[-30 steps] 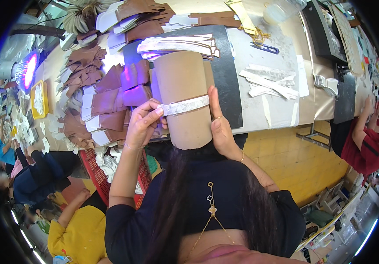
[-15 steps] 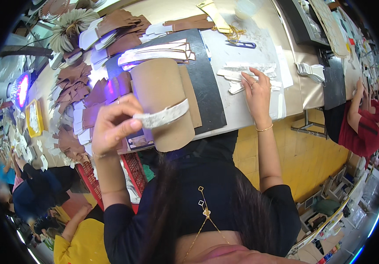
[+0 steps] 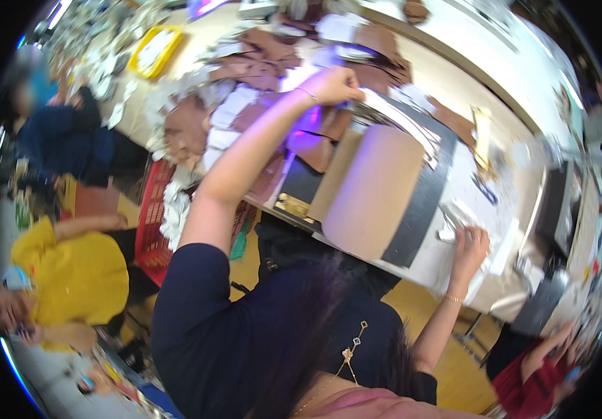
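My left hand [image 3: 336, 86] reaches to the far side of the table, its fingers pinched on the end of a white strip. That strip lies at the left end of a row of white strips with brown edges [image 3: 404, 120]. Farther right and nearer to me, my right hand [image 3: 470, 253] has its fingers curled at a small pile of loose white strips [image 3: 459, 215], closed on one end; blur hides the fingertips' exact hold. Between my hands stands a curved tan board [image 3: 374, 192] on a black mat [image 3: 418, 222].
Stacks of brown and white pieces [image 3: 255, 59] cover the table's left. A yellow tray [image 3: 156, 52] stands beyond them, and a red basket [image 3: 156, 241] below the edge. Small blue snips [image 3: 485, 190] lie right of the mat. People sit at left and lower right.
My left hand has carried the strip from over the tan board to the far row. My right hand's fingers have curled down at the loose strips. The view has turned left.
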Available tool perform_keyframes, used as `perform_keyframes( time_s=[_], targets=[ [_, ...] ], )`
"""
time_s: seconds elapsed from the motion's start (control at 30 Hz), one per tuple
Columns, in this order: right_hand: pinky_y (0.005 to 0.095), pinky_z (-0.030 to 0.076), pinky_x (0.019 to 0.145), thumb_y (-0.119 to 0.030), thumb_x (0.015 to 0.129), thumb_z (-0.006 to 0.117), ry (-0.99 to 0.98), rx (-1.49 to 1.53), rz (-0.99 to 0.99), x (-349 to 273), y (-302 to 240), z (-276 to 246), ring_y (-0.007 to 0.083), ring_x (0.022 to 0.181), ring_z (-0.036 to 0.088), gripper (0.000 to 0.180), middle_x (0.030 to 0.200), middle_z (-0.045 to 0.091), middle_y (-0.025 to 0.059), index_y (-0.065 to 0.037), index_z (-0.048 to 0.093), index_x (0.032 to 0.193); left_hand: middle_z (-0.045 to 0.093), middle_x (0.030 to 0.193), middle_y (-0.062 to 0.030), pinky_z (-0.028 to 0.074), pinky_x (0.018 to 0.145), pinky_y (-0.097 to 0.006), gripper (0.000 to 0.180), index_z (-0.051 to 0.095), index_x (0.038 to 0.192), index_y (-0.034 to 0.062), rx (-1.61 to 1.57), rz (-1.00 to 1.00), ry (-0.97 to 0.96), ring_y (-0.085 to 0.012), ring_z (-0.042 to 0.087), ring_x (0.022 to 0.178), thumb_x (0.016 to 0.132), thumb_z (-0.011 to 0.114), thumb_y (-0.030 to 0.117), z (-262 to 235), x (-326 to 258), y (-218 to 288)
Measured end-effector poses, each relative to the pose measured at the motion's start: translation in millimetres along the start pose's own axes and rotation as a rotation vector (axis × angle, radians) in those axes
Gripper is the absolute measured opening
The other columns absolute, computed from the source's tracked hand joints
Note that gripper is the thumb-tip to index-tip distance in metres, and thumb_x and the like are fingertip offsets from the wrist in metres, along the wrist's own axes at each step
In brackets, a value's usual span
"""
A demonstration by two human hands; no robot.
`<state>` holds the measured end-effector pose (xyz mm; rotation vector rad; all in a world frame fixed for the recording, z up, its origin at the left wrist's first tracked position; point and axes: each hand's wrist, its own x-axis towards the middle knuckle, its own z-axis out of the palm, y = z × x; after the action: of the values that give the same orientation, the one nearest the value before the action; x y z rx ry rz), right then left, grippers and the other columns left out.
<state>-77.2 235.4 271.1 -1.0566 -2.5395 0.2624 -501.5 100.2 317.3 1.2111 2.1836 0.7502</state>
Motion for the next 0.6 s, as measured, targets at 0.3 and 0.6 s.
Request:
perform_keyframes(
  time_s=[0.3, 0.6],
  targets=[
    [0.0308, 0.041, 0.058, -0.002, 0.089, 0.05, -0.132, 0.409, 0.219, 5, 8, -4, 0.0177, 0.061, 0.051, 0.005, 0.071, 0.053, 0.0089, 0.0, 0.046, 0.087, 0.062, 0.073, -0.0034, 0.047, 0.045, -0.022, 0.022, 0.065, 0.091, 0.0042, -0.287, -0.334, 0.532, -0.0094, 0.055, 0.053, 0.082, 0.066, 0.024, -96, -122, -106],
    [0.0156, 0.033, 0.059, -0.01, 0.088, 0.062, -0.162, 0.817, 0.411, 18, 1, -12, 0.0029, 0.067, 0.041, 0.017, 0.081, 0.048, -0.003, -0.001, 0.054, 0.099, 0.067, 0.084, -0.0174, 0.049, 0.074, -0.036, 0.038, 0.064, 0.086, 0.0011, 0.38, -0.748, 1.021, -0.0289, 0.064, 0.081, 0.066, 0.078, 0.03, -150, -195, -250]
  ],
)
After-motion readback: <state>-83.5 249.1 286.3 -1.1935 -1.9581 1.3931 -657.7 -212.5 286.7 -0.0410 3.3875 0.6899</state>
